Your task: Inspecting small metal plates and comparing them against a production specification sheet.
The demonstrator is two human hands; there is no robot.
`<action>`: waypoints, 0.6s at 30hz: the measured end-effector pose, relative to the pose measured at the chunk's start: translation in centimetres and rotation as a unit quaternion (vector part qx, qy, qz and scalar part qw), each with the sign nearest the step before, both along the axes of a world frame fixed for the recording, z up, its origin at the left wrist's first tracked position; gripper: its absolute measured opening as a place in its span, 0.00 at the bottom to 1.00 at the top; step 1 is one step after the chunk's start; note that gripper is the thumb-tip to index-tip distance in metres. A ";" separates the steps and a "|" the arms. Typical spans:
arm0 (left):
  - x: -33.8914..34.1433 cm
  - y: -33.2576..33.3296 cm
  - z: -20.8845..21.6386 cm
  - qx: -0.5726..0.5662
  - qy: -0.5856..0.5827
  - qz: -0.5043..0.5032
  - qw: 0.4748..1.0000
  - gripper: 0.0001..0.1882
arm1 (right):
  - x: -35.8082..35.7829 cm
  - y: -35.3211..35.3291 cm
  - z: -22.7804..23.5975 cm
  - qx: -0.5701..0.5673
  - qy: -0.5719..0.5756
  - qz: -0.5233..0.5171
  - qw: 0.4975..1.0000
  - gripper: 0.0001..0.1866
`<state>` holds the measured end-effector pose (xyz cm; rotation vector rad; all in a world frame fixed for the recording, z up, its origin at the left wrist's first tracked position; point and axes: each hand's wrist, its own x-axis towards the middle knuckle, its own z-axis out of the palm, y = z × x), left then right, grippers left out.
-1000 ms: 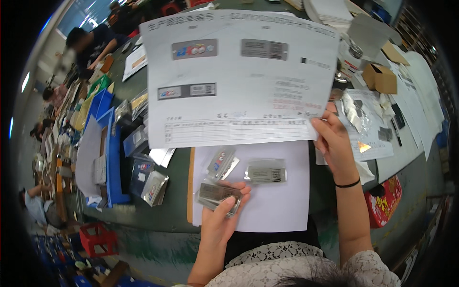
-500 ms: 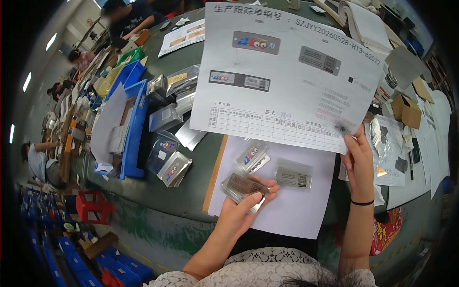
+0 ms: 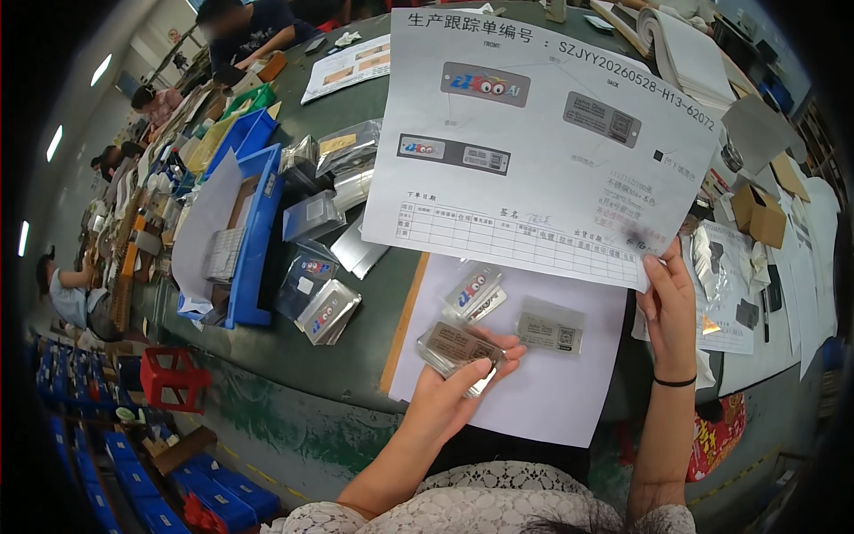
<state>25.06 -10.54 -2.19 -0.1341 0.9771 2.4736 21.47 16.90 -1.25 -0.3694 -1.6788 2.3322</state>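
Observation:
My left hand (image 3: 458,383) is closed round a stack of metal tags (image 3: 455,349), each in a clear sleeve; the top one bears dark print and a square code. Between thumb and fingers, my right hand (image 3: 667,298) grips the lower right corner of a printed sheet (image 3: 534,205), raised above the table, with tag drawings and a ruled table on it. Beneath lies white paper (image 3: 543,400). On that paper rest a single sleeved metal tag (image 3: 551,327) and, partly under the raised sheet, sleeved tags with a colourful logo (image 3: 472,292).
To the left, more sleeved tags (image 3: 327,311) lie on the green table (image 3: 356,365), beside clear bags (image 3: 313,218) and a blue bin (image 3: 258,276) holding papers. At the right are a small cardboard box (image 3: 759,214) and loose papers. Other people work at the far left.
The view has shifted slightly, so the scene sits a little further right and lower. Both hands keep their holds on the stack and the sheet.

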 end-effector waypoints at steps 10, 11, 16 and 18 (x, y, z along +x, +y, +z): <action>0.1 0.0 0.2 -0.025 -0.009 0.001 1.000 0.19 | 0.1 0.1 -0.1 0.001 0.003 0.002 1.000 0.08; 0.1 0.0 0.2 -0.024 -0.005 -0.003 1.000 0.19 | 0.1 0.2 -0.2 0.004 0.002 0.006 1.000 0.09; 0.1 0.0 0.1 -0.029 -0.003 -0.001 1.000 0.18 | 0.1 0.2 -0.2 0.002 -0.008 0.001 1.000 0.09; 0.2 0.0 0.2 -0.031 -0.005 -0.001 0.999 0.18 | 0.1 0.1 0.0 -0.005 -0.012 0.006 1.000 0.09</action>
